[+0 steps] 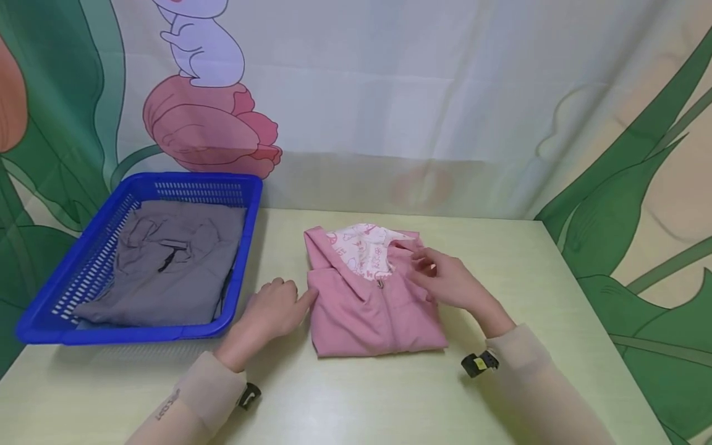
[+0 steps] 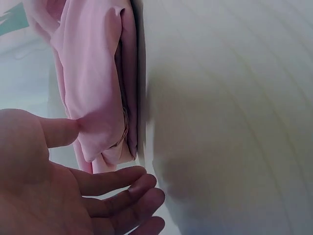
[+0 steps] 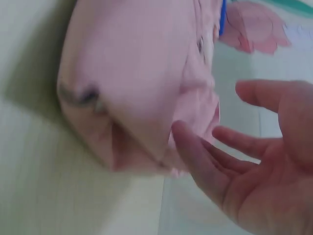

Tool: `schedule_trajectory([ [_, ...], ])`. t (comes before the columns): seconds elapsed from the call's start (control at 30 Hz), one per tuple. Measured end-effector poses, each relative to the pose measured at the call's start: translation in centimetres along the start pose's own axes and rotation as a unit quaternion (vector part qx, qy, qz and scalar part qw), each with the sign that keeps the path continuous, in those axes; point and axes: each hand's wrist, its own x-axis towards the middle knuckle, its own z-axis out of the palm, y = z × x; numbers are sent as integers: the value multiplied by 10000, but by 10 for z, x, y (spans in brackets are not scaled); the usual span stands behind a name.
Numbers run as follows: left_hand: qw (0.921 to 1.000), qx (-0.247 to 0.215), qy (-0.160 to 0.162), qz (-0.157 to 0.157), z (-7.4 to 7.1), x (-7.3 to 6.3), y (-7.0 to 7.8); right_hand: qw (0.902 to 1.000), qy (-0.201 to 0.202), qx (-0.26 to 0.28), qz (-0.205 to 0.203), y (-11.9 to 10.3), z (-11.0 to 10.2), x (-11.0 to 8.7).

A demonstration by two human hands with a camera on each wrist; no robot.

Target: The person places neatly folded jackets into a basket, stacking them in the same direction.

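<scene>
A folded pink zip-up hooded jacket (image 1: 356, 315) lies on the table, its hood spread at the far side with a white, pink-printed lining (image 1: 364, 247). The zipper pull shows at the middle of the neckline. At the jacket's left edge is my left hand (image 1: 278, 309), its thumb touching the fabric and its other fingers loosely bent beside it. My right hand (image 1: 450, 278) hovers at the right side of the hood, fingertips right at the cloth. In the right wrist view, that hand's thumb (image 3: 259, 95) stands apart from the fingers, with no cloth pinched between them.
To the left stands a blue plastic basket (image 1: 253, 228) with a folded grey garment (image 1: 172, 266) inside. Behind the table (image 1: 345, 402) hangs a printed curtain (image 1: 356, 111) with a rabbit and flowers. The table's right edge runs diagonally past the right arm.
</scene>
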Motion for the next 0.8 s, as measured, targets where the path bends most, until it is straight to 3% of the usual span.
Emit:
schedule_trajectory([
  [0.1, 9996, -286, -89, -3, 1, 2, 1, 9980, 188, 61, 609, 7, -10, -4],
  [0.2, 9979, -613, -186, 55, 3, 5, 4, 9931, 70, 175, 1158, 13, -15, -6],
  [0.3, 9947, -996, -231, 94, 4, 8, 7, 9883, -307, 477, 1416, 19, -16, -7],
  [0.4, 9865, -1600, -340, 12, 7, 12, 10, 9825, -569, 937, 1508, 25, -15, -6],
  [0.47, 9748, -2170, -494, -117, 8, 15, 11, 9797, -674, 1178, 1474, 29, -14, -5],
  [0.6, 9433, -3193, -802, -419, 12, 21, 10, 9759, -857, 1532, 1294, 35, -13, -3],
  [0.8, 8952, -4246, -1061, -841, 18, 29, 6, 9709, -1120, 1806, 1104, 40, -11, -2],
])
